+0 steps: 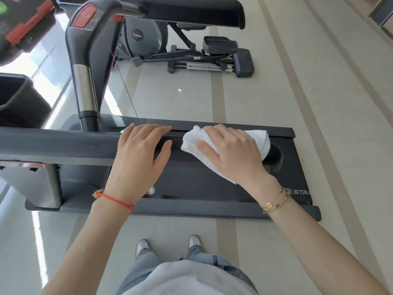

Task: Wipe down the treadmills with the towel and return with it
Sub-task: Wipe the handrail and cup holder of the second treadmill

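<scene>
Towel: white folded terry towel (pixel 225 143) lies on the dark grey treadmill handrail (pixel 63 143).
Right hand (pixel 231 152): fingers flat, pressing the towel down.
Left hand (pixel 140 154): fingers straight, resting on the handrail beside it.

white letters "STA", cut off, on treadmill deck (pixel 297 184)

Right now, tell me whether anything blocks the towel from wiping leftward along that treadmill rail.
Yes: the left hand rests flat on the same treadmill rail, just left of the towel that the right hand presses down. A narrow gap separates them. Beyond the left hand, the rail looks bare.
</scene>
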`<move>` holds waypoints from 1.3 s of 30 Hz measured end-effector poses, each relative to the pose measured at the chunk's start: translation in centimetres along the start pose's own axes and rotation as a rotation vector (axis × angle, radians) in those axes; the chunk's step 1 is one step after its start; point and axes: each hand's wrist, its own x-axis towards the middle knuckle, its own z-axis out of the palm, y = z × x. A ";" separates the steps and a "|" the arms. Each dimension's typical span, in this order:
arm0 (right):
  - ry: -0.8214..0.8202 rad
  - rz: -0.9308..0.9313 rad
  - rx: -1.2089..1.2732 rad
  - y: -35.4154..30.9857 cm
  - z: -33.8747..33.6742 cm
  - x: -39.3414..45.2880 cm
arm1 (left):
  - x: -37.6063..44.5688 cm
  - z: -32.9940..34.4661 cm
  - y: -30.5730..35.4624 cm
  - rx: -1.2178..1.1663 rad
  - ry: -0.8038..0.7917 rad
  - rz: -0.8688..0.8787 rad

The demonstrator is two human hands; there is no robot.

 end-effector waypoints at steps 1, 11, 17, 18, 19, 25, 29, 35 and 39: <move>0.005 -0.005 -0.007 -1.2 0.4 0.6 | -0.3 -0.7 -1.0 0.008 0.016 -0.017; 0.063 -0.033 -0.029 -14.7 4.0 7.0 | -2.7 -6.8 -12.4 0.062 0.045 -0.123; 0.148 -0.104 -0.007 -17.2 4.9 6.6 | -2.4 -8.2 -16.6 0.048 0.016 -0.087; 0.157 -0.101 -0.016 -16.5 4.7 5.8 | -2.3 -8.3 -17.0 0.045 0.002 -0.064; 0.171 -0.066 -0.033 -15.6 4.5 5.1 | -2.2 -8.4 -17.3 0.041 -0.011 -0.037; 0.156 0.261 -0.029 -18.1 4.6 8.7 | -1.9 -9.1 -18.6 0.020 -0.078 0.057; 0.173 0.122 -0.005 -22.1 5.9 9.2 | -1.9 -9.2 -19.3 0.001 -0.087 0.093; 0.122 0.181 -0.033 -18.5 4.0 7.3 | -1.6 -9.5 -19.8 -0.030 -0.128 0.109; -0.029 0.413 -0.053 -19.2 4.5 10.2 | -1.4 -9.7 -20.0 -0.024 -0.153 0.120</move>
